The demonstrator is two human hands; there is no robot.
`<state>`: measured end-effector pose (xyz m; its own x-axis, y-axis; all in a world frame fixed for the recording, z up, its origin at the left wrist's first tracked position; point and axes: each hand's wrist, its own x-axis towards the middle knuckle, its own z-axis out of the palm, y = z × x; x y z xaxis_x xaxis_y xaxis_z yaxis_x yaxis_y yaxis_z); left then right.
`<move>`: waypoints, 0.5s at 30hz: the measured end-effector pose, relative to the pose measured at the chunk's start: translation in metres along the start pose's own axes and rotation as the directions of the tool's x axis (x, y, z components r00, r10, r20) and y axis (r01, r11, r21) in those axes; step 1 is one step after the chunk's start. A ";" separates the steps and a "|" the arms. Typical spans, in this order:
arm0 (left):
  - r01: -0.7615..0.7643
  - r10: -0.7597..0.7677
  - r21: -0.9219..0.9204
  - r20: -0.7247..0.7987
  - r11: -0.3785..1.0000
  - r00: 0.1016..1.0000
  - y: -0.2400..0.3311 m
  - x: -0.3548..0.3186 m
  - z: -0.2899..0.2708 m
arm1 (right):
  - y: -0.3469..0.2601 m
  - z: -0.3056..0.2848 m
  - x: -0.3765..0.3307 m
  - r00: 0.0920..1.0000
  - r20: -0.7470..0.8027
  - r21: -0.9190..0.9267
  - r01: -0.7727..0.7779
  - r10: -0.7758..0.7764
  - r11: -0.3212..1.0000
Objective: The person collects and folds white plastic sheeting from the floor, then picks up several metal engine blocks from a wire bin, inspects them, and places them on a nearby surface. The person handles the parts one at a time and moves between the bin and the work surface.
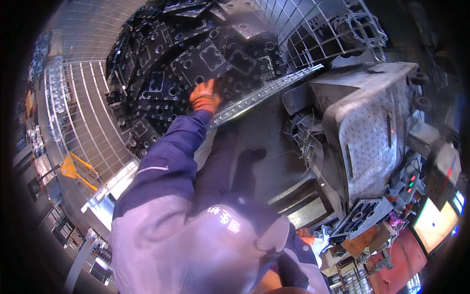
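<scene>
My left hand (204, 98), in an orange glove, reaches over the near rim of a wire cage bin. Its fingers look stretched out and apart above the dark metal plates (183, 62), which have round holes and rectangular cut-outs. I cannot tell whether the fingertips touch a plate. Low on the right, beyond my body, my right hand (306, 236) shows only in part, also gloved in orange. Beside it is a crumpled white thing (320, 239); its kind and the right fingers' grip are unclear.
The cage's metal rim (264, 96) lies between me and the plates, with wire mesh (85, 98) at the left. A large worn metal machine housing (374, 132) stands on the right. Farther down are a grey cast part (362, 215) and a lit screen (438, 223).
</scene>
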<state>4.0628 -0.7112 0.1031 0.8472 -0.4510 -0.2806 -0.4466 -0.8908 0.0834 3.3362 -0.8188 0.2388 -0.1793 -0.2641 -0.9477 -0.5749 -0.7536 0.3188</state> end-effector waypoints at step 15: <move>-0.021 -0.069 0.315 0.271 0.949 0.960 -0.071 0.099 0.113 | -0.241 -0.184 0.017 0.974 -0.171 0.893 0.089 -0.150 -0.441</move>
<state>4.1458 -0.6859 -0.0383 0.7661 -0.3571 -0.5344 -0.5321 -0.8187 -0.2158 3.6189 -0.7529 0.1491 0.0483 -0.2468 -0.9679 -0.4751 0.8467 -0.2396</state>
